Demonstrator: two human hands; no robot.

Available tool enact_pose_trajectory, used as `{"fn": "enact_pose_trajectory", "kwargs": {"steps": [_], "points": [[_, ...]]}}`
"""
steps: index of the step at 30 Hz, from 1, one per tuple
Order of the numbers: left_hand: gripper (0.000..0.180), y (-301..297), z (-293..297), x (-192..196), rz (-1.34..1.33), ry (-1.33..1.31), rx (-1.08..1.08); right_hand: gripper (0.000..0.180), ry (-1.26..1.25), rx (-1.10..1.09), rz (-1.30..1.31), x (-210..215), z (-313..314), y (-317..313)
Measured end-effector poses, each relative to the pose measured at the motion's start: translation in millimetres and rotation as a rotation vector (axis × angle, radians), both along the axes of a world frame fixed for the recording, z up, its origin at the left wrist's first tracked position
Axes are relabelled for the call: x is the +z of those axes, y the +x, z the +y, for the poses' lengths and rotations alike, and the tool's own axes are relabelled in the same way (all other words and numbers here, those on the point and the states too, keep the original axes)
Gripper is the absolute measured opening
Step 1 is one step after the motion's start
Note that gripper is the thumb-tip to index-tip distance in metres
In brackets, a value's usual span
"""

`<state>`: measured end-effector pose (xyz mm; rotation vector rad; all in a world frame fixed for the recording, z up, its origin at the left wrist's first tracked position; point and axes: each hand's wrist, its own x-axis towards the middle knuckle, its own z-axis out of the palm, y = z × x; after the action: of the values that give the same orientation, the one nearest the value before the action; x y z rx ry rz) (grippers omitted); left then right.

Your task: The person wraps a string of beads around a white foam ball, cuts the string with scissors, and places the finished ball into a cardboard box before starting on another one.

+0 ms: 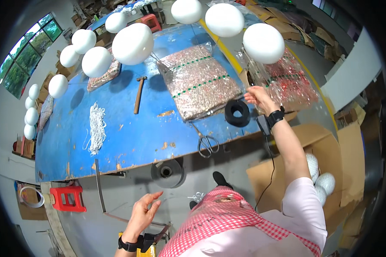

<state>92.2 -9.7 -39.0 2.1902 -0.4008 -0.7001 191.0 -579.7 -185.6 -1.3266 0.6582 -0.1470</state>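
Tabletop (131,135): black roll (237,122) beside right hand (260,98).

Thirteen visible white balls (133,43), one worktop (137,132)
Centre: one hammer (139,96), one pair of scissors (200,135), one black roll (229,113); upper middle and lower left: two red stools (68,189); lower right: three silvery balls (326,182).

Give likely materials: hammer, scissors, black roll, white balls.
Hammer: handle probably wood, brown and straight; head likely metal, dark.
Scissors: likely metal, from the slim greyish blades.
Black roll: dark, low-sheen ring; tape or rubber, can't tell.
White balls: smooth, softly shaded; plastic or foam, unclear.
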Motion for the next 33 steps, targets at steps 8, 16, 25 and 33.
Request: {"fn": "enact_pose_trajectory", "kwargs": {"steps": [8,16,25,33], "points": [[0.027,138,-129,-37,-0.262,0.117,-0.259,0.039,-0.021,-0.081,-0.003,-39,-70,111],[0.042,234,-258,-152,-0.53,0.107,-0.447,0.026,-0.115,0.093,0.007,-45,-91,149],[0.057,291,-386,-241,-0.739,0.407,-0.571,0.025,-0.242,0.07,-0.042,-44,-93,144],[0.05,292,-391,-238,-0.632,0.576,-0.554,0.026,-0.37,-0.001,-0.172,-34,-91,157]]}}
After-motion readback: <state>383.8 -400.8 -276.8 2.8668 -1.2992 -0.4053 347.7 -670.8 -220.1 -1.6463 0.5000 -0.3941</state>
